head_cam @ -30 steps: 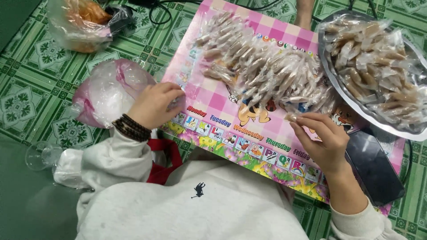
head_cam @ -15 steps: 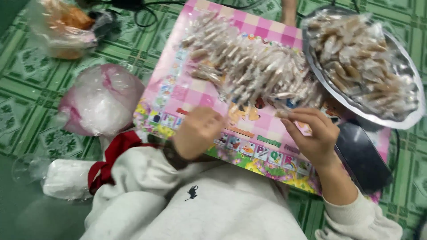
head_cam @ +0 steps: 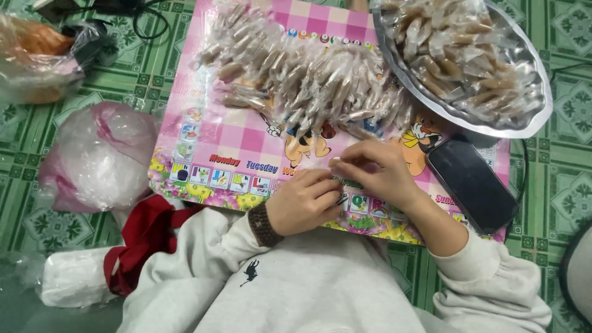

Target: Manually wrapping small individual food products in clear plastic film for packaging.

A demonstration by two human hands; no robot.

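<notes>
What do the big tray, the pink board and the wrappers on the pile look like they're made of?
Tray: apparently thin metal, silvery and shiny, with bright glints along its rim. Board: probably laminated card or plastic, glossy with printed pictures; hard to say which. Wrappers: clear plastic film, crinkled and reflective, with brown sticks showing through.

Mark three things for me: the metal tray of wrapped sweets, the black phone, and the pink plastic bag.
metal tray (head_cam: pixel 535 117): head view, bare rim at its right edge.
black phone (head_cam: pixel 472 183): head view, middle of its dark screen.
pink plastic bag (head_cam: pixel 102 157): head view, middle of the bulging side.
</notes>
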